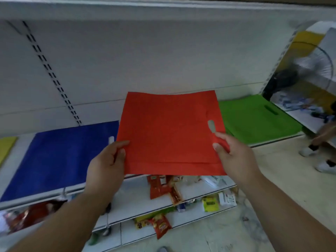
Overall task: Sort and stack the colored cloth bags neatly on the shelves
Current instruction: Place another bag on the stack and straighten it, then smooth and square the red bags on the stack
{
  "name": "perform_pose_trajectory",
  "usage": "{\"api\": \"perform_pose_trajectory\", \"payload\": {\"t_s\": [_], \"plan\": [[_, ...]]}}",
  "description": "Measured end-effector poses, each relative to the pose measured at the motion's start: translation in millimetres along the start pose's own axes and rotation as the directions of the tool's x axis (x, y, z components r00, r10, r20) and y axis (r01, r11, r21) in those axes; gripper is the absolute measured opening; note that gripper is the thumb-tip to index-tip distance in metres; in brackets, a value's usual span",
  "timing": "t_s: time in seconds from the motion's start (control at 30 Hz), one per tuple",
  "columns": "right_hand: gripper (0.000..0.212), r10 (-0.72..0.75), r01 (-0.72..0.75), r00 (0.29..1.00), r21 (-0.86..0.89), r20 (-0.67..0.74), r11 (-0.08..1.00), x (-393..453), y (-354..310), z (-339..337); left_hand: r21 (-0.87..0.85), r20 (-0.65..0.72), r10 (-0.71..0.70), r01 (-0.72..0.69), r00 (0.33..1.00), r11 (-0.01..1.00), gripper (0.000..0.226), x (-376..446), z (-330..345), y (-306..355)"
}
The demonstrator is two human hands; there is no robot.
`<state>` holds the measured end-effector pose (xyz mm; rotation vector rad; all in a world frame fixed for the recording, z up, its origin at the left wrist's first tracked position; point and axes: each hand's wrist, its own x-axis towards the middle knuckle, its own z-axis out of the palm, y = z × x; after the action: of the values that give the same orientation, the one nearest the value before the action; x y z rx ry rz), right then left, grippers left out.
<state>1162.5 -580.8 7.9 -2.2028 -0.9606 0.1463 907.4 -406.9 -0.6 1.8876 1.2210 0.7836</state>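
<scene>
A flat red cloth bag (169,133) with an oval handle hole is held level over the white shelf (27,148), its near edge sticking out past the shelf front. My left hand (107,164) pinches its near left edge. My right hand (234,155) pinches its right edge just below the handle hole. A blue bag (60,160) lies flat on the shelf to the left, a green bag (254,119) to the right, and a yellow bag (6,148) shows at the far left edge.
Lower shelves (138,195) hold snack packets (160,186) and small boxes (211,203). A standing fan (312,70) is at the right by another shelf unit. A person's feet in white shoes (325,166) stand on the tiled floor at the right.
</scene>
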Motion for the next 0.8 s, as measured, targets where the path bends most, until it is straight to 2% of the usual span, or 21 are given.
{"api": "perform_pose_trajectory", "payload": {"t_s": [0.27, 0.47, 0.63, 0.8], "plan": [[0.037, -0.045, 0.041, 0.983, 0.022, 0.179, 0.999, 68, 14, 10, 0.122, -0.004, -0.110, 0.110, 0.994, 0.986, 0.025, 26, 32, 4], [0.049, -0.004, -0.011, 0.895, 0.030, 0.447, 0.999, 102, 36, 3, 0.314, 0.038, -0.174, 0.153, 0.984, 0.937, 0.029, 34, 56, 13], [0.057, -0.051, 0.105, 0.871, -0.084, 0.488, 0.991, 123, 56, 16, 0.512, 0.065, -0.206, 0.144, 0.976, 0.847, 0.027, 22, 84, 15], [0.057, -0.072, 0.206, 0.873, -0.230, 0.482, 0.951, 135, 67, 32, 0.661, 0.026, -0.185, 0.122, 0.982, 0.740, 0.025, 26, 96, 14]]}}
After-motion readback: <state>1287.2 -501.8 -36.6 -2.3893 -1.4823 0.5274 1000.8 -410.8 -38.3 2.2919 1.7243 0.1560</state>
